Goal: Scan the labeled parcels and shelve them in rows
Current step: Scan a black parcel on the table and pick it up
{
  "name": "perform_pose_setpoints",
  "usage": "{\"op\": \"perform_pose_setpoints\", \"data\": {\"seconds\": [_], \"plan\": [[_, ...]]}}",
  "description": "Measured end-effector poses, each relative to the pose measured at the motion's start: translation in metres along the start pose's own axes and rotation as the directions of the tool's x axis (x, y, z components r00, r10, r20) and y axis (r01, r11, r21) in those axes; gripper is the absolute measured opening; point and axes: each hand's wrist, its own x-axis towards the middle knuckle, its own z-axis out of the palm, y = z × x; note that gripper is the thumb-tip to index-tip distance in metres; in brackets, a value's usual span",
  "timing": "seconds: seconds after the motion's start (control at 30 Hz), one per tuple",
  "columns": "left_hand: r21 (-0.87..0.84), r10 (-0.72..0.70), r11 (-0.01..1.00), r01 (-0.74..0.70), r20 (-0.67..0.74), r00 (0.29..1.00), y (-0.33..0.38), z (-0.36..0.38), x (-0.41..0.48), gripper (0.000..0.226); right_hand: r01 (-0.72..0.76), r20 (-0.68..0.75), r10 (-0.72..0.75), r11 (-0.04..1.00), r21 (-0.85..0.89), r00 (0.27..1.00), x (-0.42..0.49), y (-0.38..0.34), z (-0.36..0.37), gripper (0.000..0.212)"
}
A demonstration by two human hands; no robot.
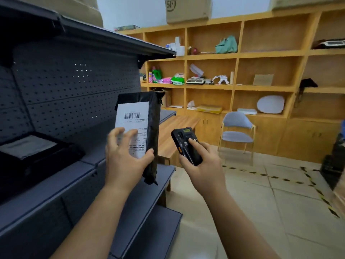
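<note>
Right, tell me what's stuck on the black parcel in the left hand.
A white shipping label with a barcode on the black parcel. The left hand grips the parcel, its fingers covering the label's lower left, so that print is hidden.

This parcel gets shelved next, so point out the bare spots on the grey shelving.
The middle shelf is bare from the lying black parcel at left to its right end, behind the left hand. The lower shelf shows bare too. Crowded only around that parcel.

wall (130, 12): was pale | wooden cubby shelving (237, 57): spanned the back | tiled floor (252, 212): was light, crossed by yellow-black tape (275, 177) | chair (236, 136): blue-grey, stood before the shelving
</note>
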Motion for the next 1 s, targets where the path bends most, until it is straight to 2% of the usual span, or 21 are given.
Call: {"op": "perform_pose_setpoints", "data": {"seconds": [0.23,0.4,0.67,0.8,0.87,1.0], "plan": [[0.164,-0.144,0.968,0.188,-0.246,0.958,-0.031,0.041,0.082,0.056,0.143,0.245,-0.189,0.97,0.194,0.951,0.152,0.04,0.09,0.056],[0.249,-0.228,0.909,0.335,-0.375,0.899,-0.061,0.049,0.105,0.054,0.189,0.357,-0.307,0.925,0.328,0.882,0.206,0.049,0.169,0.054],[0.313,-0.291,0.803,0.507,-0.538,0.791,-0.107,0.061,0.153,0.056,0.236,0.418,-0.439,0.86,0.453,0.795,0.256,0.049,0.272,0.054],[0.41,-0.372,0.654,0.635,-0.557,0.743,-0.112,0.072,0.175,0.065,0.233,0.484,-0.476,0.846,0.479,0.734,0.284,0.054,0.3,0.054],[0.475,-0.464,0.513,0.715,-0.547,0.697,-0.111,0.076,0.186,0.067,0.238,0.496,-0.501,0.833,0.499,0.709,0.294,0.053,0.31,0.055],[0.544,-0.621,0.225,0.808,-0.559,0.549,-0.109,0.089,0.21,0.073,0.221,0.525,-0.557,0.792,0.57,0.644,0.311,0.058,0.329,0.055]]}}
